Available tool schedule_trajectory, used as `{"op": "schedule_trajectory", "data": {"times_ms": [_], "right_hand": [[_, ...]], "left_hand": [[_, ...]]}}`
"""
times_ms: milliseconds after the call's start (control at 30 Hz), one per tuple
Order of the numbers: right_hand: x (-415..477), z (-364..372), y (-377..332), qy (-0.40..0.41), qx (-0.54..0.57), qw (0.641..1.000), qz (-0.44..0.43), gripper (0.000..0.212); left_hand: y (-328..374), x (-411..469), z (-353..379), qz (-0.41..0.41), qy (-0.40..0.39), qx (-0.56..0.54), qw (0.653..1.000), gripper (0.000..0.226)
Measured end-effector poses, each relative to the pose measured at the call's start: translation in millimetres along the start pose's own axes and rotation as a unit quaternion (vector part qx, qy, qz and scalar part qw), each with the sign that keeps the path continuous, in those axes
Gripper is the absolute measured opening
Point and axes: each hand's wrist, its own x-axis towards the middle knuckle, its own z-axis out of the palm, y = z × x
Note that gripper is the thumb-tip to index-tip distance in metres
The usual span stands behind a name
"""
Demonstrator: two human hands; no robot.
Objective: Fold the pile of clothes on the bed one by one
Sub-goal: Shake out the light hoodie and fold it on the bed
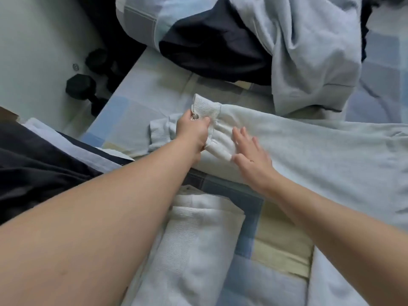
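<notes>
Dumbbells lie on the floor beside the bed. The left hand grips the ribbed band of a pale garment spread across the bed. Just beside it the right hand lies flat on the fabric with its fingers spread, and the pile of clothes is heaped behind.

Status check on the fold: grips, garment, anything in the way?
Left grip holds ribbed band of pale grey garment. Right grip flat on it, fingers straight. Unfolded pile beyond, nothing blocking.
</notes>
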Motion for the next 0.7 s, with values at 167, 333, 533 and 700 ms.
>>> {"op": "schedule_trajectory", "data": {"times_ms": [167, 333, 533, 700], "right_hand": [[53, 59, -51, -0.053, -0.055, 0.997, -0.007, 0.073], [77, 88, -67, -0.105, -0.091, 0.99, 0.0, 0.071], [73, 62, -49, -0.084, -0.068, 0.994, -0.024, 0.067], [54, -5, 17, 0.016, -0.173, 0.981, 0.08, 0.067]], "left_hand": [[6, 44, -69, -0.008, 0.096, 0.035, 0.995, 0.021], [3, 72, -97, -0.059, 0.143, 0.059, 0.986, 0.026], [3, 95, -101, -0.042, 0.116, 0.191, 0.974, 0.033], [6, 84, -87, 0.119, 0.197, 0.458, 0.859, 0.043]]}}
